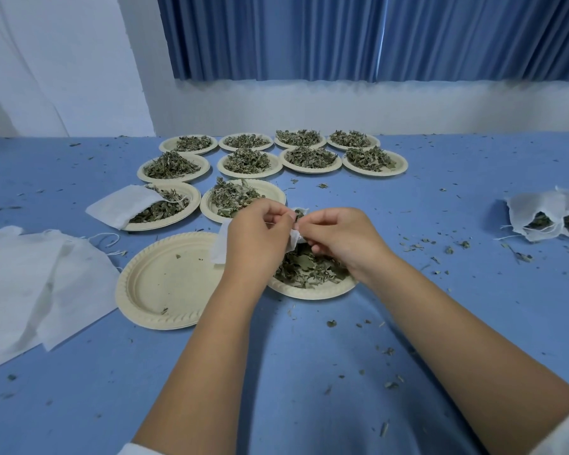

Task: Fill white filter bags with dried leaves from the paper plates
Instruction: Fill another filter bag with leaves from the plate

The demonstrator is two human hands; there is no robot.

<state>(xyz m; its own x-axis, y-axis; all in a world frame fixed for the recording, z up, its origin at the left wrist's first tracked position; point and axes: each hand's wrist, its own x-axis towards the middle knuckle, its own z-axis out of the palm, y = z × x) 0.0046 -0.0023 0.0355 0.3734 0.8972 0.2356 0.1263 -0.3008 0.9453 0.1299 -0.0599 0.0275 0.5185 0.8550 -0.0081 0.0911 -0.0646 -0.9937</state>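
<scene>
My left hand [255, 238] and my right hand [339, 239] both pinch the top of a small white filter bag [220, 246] held over a paper plate [309, 292] with dried leaves [304, 269] on it. Most of the bag is hidden behind my hands. An emptied paper plate [165, 280] lies just to the left. Further back, another white bag [122, 205] lies partly on a plate of leaves [165, 208], and beside it sits a plate with a leaf pile [240, 200].
Several more leaf-filled plates [273, 152] stand in two rows at the back. Flat white bags [30, 284] are stacked at the left. Filled bags [552, 218] lie at the right edge. Leaf crumbs are scattered over the blue tabletop [309, 372].
</scene>
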